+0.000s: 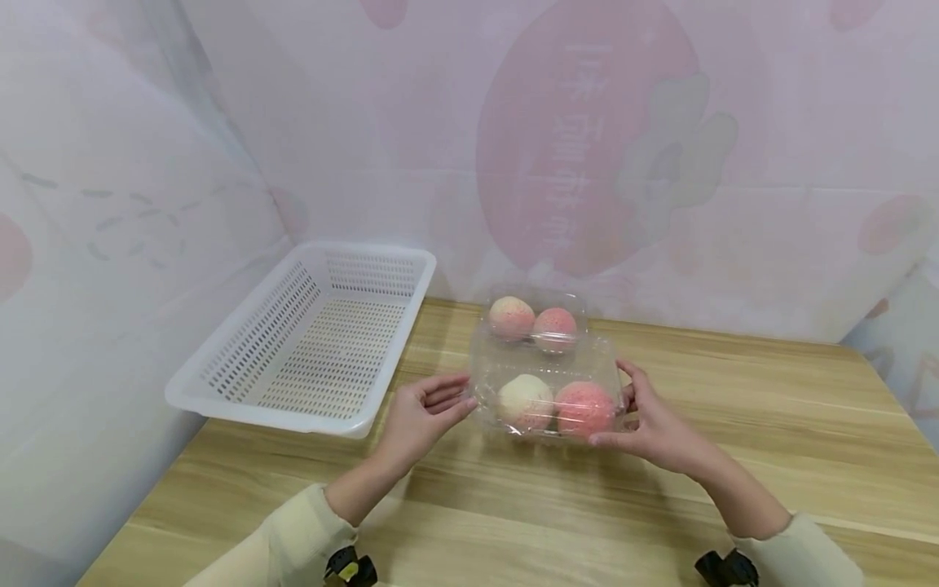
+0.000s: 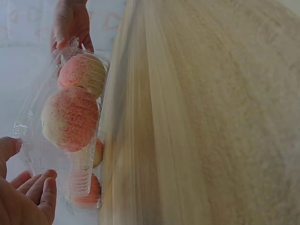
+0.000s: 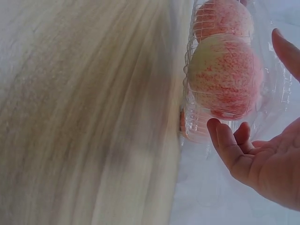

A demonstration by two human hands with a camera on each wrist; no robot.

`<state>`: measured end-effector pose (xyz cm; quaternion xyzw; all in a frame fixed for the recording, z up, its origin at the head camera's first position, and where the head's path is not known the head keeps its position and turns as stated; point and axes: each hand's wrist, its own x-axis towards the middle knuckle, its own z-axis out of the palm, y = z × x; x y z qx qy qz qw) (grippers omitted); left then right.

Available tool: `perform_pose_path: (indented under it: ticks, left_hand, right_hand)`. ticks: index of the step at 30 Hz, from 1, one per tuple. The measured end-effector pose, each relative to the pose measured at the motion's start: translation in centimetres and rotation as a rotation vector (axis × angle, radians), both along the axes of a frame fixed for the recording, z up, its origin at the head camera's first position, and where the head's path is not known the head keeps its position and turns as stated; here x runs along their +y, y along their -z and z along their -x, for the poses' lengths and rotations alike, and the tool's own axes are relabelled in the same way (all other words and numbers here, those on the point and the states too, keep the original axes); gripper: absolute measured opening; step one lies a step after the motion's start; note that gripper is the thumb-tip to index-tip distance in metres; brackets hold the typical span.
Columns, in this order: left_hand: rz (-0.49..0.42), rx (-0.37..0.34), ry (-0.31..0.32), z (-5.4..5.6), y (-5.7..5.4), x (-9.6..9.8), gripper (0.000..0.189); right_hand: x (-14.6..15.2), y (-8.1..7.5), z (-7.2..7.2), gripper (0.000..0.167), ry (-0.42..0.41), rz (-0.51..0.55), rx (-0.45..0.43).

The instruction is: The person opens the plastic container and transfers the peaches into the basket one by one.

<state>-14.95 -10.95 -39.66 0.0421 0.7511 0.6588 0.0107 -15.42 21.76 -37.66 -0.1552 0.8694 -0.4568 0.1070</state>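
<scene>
A clear plastic fruit box (image 1: 548,371) is between the two hands, raised off the wooden table in the left wrist view. Two peaches (image 1: 584,409) lie inside it, one pinker and one paler. My left hand (image 1: 420,420) holds its left end, thumb (image 2: 9,147) on one side and fingers (image 2: 40,190) on the other. The right hand (image 1: 656,428) grips the opposite end, with the thumb at the near corner. Just behind stands a second clear box (image 1: 575,302) with two more peaches (image 1: 511,317), partly overlapped by the front one in the head view.
To the left, a white perforated plastic basket (image 1: 297,420) sits on the wooden table (image 1: 770,424). A pale printed cloth (image 1: 792,122) hangs along the table's back and left sides. Dark wrist devices (image 1: 726,568) show near both sleeves.
</scene>
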Motion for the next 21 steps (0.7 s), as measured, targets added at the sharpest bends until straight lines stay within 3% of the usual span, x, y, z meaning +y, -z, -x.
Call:
perform_pose_path:
  ticks: [21]
  left_hand:
    - [0.053,0.007,0.006,1.3,1.6,0.0,0.037]
  right_hand:
    - [-0.3,1.0,0.6,0.117,-0.013,-0.135,0.098]
